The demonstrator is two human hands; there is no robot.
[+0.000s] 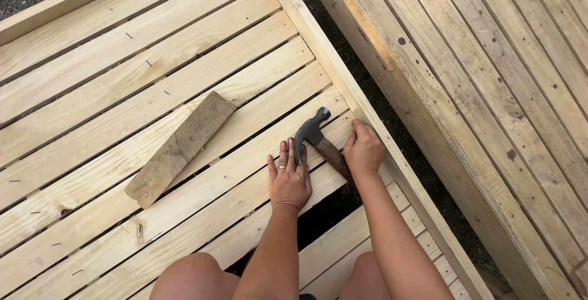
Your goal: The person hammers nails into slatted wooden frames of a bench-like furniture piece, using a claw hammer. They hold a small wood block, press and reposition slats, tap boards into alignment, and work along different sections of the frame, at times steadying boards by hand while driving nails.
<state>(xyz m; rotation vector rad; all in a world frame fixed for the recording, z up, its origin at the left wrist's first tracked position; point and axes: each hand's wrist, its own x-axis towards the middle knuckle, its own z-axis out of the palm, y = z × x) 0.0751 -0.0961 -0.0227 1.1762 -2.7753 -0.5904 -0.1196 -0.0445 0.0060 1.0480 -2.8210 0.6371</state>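
Most slats of the wooden frame (122,49) look nailed down already, while the left hand (289,177) presses flat and unclenched on a slat (245,171) beside the resting hammer (321,144), which the right hand (364,150) pinches something just past.

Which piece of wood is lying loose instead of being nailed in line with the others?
The short, darker weathered board, lying diagonally across the pale slats, left of the hammer.

Soft, even daylight, faint shadows under the hands, sharp focus throughout, with no glare or blur.
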